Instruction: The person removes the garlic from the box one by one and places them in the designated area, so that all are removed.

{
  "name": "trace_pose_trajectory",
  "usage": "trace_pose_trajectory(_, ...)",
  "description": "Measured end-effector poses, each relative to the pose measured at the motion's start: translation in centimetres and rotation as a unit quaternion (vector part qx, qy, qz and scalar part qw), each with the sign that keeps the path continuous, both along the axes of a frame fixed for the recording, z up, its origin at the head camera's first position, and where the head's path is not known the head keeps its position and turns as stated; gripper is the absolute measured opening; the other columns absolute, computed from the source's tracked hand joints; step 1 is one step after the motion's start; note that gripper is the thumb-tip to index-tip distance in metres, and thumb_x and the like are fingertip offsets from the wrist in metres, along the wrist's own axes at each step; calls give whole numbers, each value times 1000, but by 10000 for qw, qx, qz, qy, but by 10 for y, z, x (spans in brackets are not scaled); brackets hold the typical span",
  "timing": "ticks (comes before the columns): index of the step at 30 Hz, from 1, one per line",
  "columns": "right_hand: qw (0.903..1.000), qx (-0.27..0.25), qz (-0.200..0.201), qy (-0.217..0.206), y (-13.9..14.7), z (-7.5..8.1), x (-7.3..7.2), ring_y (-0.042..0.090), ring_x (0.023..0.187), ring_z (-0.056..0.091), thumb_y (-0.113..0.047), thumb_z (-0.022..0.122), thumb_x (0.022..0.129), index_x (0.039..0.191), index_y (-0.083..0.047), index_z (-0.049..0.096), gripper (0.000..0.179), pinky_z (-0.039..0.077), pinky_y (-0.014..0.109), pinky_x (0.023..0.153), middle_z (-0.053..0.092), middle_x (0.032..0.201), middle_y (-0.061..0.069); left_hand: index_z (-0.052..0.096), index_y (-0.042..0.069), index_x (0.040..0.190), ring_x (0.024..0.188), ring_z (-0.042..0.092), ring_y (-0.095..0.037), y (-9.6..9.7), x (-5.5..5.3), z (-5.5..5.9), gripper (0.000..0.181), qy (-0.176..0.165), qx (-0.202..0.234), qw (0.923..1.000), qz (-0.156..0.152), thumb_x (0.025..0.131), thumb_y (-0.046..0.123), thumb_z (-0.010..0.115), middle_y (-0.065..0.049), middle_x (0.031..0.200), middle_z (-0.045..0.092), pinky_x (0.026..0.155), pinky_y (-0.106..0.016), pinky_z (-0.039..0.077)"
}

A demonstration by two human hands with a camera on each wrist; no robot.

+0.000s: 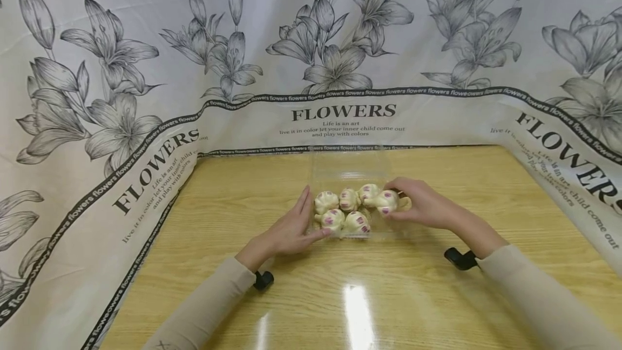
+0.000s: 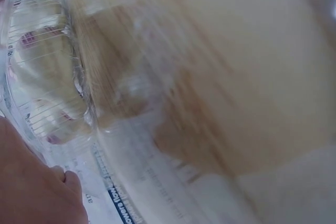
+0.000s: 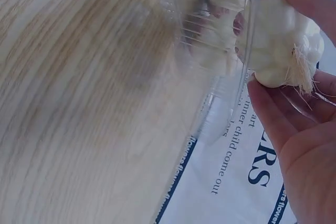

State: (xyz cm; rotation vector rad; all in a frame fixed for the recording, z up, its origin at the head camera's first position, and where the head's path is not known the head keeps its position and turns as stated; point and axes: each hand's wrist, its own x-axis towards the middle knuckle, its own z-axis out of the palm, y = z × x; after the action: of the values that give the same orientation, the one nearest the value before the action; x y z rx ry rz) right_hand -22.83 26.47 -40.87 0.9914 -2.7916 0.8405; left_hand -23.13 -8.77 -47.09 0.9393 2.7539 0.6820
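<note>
A clear plastic clamshell box with its lid raised at the back sits on the table. Inside are several pale garlic bulbs with purple marks. My right hand pinches one garlic bulb between thumb and fingers at the box's right side; its dry roots point toward my palm. My left hand rests against the box's left side, fingers extended along the wall and thumb at the front rim. In the left wrist view, part of this hand shows beside the box.
The wood-grain table extends around the box. A white cloth printed with flowers hangs behind and along both sides. Black straps sit at my wrists.
</note>
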Motion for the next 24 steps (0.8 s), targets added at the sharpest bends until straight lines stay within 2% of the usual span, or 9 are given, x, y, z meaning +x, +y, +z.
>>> trace_pose_trajectory(7,9998,-69,-153,48,7,9,2,30,104,67,-21,86,84,124,2,63,52,59,50,90,68,115,12,-18,10,160,153,22,-36,0,0,0,106,76,-4,10000,28,99,70,44,-14,170,-19,123,-44,28)
trace_pose_trajectory(11,9995,-89,-309,72,13,11,1,31,105,66,-22,86,85,125,1,63,52,58,54,91,68,117,12,-18,10,161,152,25,-36,0,1,0,106,58,-26,10000,56,99,70,44,-14,170,-18,122,-45,31)
trace_pose_trajectory(18,9979,-258,-588,114,23,9,-1,30,102,66,-16,88,82,122,1,63,50,60,51,88,67,112,11,-19,11,161,152,25,-36,0,1,1,107,72,-58,9999,71,99,71,45,-15,170,-17,122,-44,30)
trace_pose_trajectory(24,9959,-374,-817,17,32,4,-3,30,102,64,-18,87,83,122,3,64,50,60,51,88,67,111,12,-20,11,160,153,22,-35,0,0,0,107,95,-41,9999,43,99,71,45,-13,170,-19,123,-43,29)
